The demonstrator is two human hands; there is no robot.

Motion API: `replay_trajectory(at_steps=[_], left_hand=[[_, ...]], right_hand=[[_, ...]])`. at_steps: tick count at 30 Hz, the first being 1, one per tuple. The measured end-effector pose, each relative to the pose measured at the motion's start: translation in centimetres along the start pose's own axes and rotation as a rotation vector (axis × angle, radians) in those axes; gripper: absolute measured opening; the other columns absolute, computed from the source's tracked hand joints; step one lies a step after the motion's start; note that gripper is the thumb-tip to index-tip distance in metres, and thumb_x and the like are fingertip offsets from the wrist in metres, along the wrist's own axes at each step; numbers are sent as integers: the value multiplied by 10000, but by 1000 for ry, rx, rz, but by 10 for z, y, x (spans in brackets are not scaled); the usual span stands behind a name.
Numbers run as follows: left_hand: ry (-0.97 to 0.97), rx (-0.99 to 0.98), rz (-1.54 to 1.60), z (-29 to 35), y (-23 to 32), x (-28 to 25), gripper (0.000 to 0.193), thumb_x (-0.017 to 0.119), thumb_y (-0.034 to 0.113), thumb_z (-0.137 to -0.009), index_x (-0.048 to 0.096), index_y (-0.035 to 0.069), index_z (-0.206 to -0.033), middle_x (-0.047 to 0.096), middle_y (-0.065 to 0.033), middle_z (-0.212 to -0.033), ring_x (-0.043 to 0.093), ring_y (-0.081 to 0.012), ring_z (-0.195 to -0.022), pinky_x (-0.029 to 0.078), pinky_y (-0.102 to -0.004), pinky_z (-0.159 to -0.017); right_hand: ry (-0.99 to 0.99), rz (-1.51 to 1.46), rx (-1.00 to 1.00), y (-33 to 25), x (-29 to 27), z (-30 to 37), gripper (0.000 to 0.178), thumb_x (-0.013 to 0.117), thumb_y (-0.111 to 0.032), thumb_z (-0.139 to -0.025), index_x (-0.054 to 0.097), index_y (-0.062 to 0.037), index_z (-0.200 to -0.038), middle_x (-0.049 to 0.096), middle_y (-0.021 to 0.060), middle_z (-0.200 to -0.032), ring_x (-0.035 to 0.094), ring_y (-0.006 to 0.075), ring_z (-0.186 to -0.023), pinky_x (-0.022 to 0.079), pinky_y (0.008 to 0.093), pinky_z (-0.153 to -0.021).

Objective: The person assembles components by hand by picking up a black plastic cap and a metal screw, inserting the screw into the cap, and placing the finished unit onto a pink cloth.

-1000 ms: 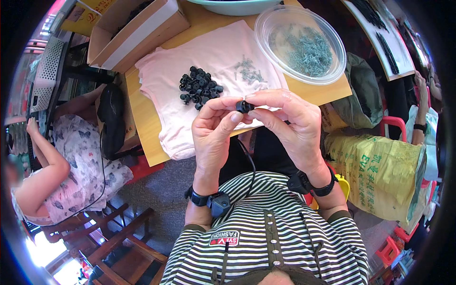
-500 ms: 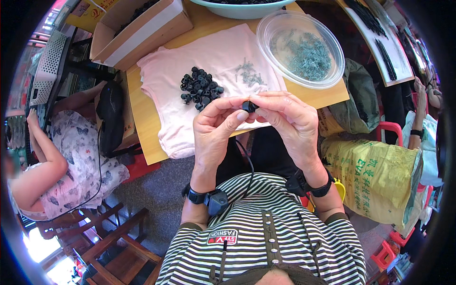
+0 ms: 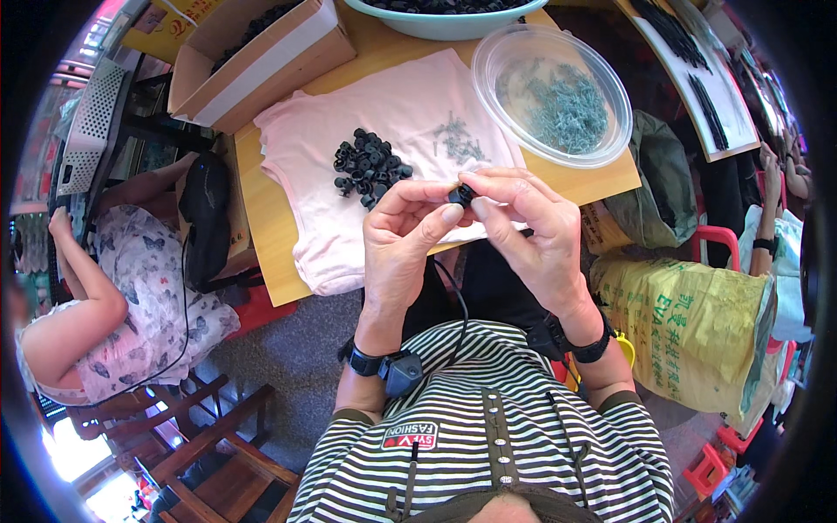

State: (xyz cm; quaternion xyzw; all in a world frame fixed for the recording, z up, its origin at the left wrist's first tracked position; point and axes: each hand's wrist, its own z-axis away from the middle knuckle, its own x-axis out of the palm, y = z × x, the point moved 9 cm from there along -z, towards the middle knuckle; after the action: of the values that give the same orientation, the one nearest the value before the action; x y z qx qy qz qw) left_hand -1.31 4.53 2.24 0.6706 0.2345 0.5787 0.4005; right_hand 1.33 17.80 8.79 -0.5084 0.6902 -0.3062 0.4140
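Note:
Between my two hands, over the near edge of the pink cloth [image 3: 301, 187], a small black round plastic part [image 3: 461, 194] is pinched. My left hand [image 3: 401, 231] grips it from the left with thumb and fingertips. From the right, my right hand [image 3: 536, 218] closes thumb and forefinger on the same part. Beyond my left hand lies a pile of similar black plastic parts [image 3: 370, 166]. A loose scatter of small silvery screws or pins [image 3: 458, 139] rests on the cloth beyond the hands; their exact kind is too small to tell.
A clear round tub [image 3: 623, 113] with many small grey-green metal pieces stands at the table's right. At the far left is a cardboard box [image 3: 296, 52] of black parts, with a pale blue basin [image 3: 445, 19] beside it. People sit left and right; a yellow sack [image 3: 671, 336] stands at right.
My fingers have shifted slightly around the black part, and my right thumb and forefinger have moved a little apart from their earlier grip. The piles look unchanged.

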Motion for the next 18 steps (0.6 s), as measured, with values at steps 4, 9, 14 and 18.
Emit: replay_trajectory(at_steps=[4, 9, 14, 18], left_hand=[[16, -21, 49, 0, -3, -1, 186, 682, -29, -828, 626, 12, -1001, 676, -88, -994, 645, -134, -927, 528, -284, -852], [15, -56, 113, 2, -8, -1, 170, 687, -35, -821, 646, 27, -974, 672, -80, -1004, 630, -130, -952, 502, -288, -886], [33, -50, 173, 1, -14, -6, 160, 690, -40, -818, 659, 32, -957, 666, -76, -1018, 621, -124, -955, 497, -279, -876], [59, -74, 217, 0, -20, -7, 152, 694, -29, -821, 660, 31, -957, 670, -67, -990, 623, -115, -927, 502, -272, -857]], right_hand=[[61, 9, -13, -1, 2, 1, 337, 699, 52, -736, 659, -15, -1064, 648, 120, -1009, 654, 212, -853, 547, 280, -711], [86, 78, -84, 1, 2, 1, 351, 717, 58, -687, 657, -9, -1026, 653, 124, -992, 646, 238, -866, 540, 301, -709], [110, 148, -178, -5, 3, -1, 311, 709, 69, -668, 661, 1, -968, 660, 119, -907, 638, 268, -851, 523, 338, -733], [81, 189, -217, -7, 5, -2, 283, 708, 65, -672, 658, 5, -944, 660, 121, -900, 638, 266, -848, 523, 334, -724]])
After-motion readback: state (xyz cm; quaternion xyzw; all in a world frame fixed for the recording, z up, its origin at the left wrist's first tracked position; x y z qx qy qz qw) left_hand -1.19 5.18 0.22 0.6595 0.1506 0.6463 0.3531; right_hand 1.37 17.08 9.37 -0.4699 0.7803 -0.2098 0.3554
